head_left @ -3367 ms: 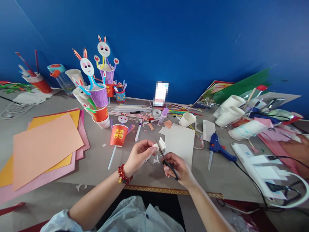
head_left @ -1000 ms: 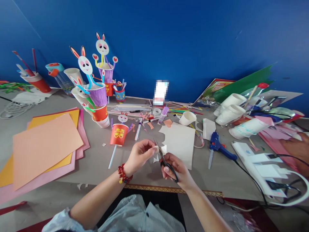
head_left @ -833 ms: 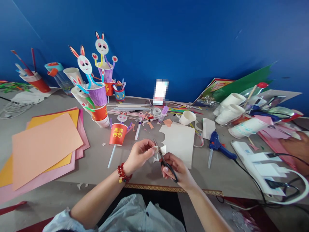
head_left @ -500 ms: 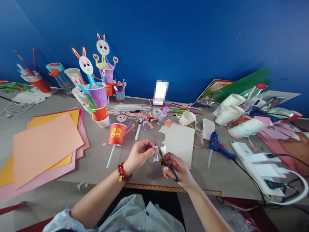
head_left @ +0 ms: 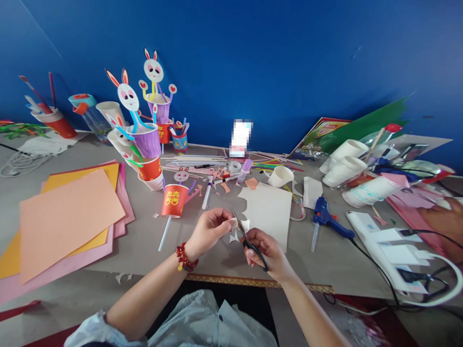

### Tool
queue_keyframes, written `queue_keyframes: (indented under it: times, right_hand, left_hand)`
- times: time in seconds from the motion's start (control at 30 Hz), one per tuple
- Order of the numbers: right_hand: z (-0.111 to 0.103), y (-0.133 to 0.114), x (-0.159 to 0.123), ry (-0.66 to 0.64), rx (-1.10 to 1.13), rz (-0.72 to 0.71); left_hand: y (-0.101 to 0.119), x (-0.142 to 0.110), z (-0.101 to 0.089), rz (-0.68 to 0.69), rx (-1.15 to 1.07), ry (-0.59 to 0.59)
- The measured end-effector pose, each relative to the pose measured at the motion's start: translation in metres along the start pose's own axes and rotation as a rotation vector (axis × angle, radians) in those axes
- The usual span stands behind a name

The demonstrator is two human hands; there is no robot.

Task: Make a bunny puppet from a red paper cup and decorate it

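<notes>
Between the thumb and fingers of my left hand (head_left: 213, 230) is a small piece of white paper (head_left: 235, 223). My right hand (head_left: 266, 253) grips black-handled scissors (head_left: 249, 243), whose blades point up and left and lie against the paper piece. White paper scraps (head_left: 234, 236) lie under the blades. Just beyond, a white sheet (head_left: 269, 212) with a scalloped left edge rests on the table. To the left of my hands stands a red paper cup (head_left: 174, 201) with a bunny face and purple arms, a pale straw (head_left: 165, 233) sticking out at its base.
Coloured paper sheets (head_left: 68, 221) are stacked at left, with bunny cup figures (head_left: 142, 140) behind. A blue glue gun (head_left: 327, 219) and a white power strip (head_left: 387, 253) lie at right, near another person's hand (head_left: 448, 226). A phone (head_left: 240, 137) leans on the blue wall.
My hands stay almost in place, with the scissors shifted very slightly at the paper piece. The other person's hand at the far right has moved a little.
</notes>
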State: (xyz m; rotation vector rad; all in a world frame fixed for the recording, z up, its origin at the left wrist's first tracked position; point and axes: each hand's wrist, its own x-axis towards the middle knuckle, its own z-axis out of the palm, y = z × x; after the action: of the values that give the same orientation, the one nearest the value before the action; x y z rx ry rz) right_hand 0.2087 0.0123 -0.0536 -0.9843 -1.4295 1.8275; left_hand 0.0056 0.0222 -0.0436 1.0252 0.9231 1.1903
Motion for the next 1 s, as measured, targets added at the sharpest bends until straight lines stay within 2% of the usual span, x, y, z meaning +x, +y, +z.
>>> queue_keyframes:
  times: [0.1, 0.27, 0.5, 0.7, 1.0]
  right_hand:
    - [-0.001, 0.003, -0.001, 0.002, -0.011, 0.001]
    - [-0.001, 0.009, -0.001, 0.01, 0.001, -0.023]
    - [-0.002, 0.007, -0.002, -0.013, 0.031, -0.009]
    - [-0.004, -0.002, -0.002, 0.0, 0.015, 0.028]
    - [0.0, 0.007, -0.003, 0.029, 0.026, -0.002]
  left_hand:
    - [0.0, -0.001, -0.001, 0.009, 0.036, 0.014]
    - [0.003, -0.001, 0.001, 0.066, 0.138, -0.058]
    - [0.002, -0.001, 0.0, 0.027, 0.133, -0.088]
    - [0.006, -0.001, 0.001, -0.021, 0.096, -0.069]
    - [0.006, 0.0, 0.002, -0.033, 0.005, -0.015]
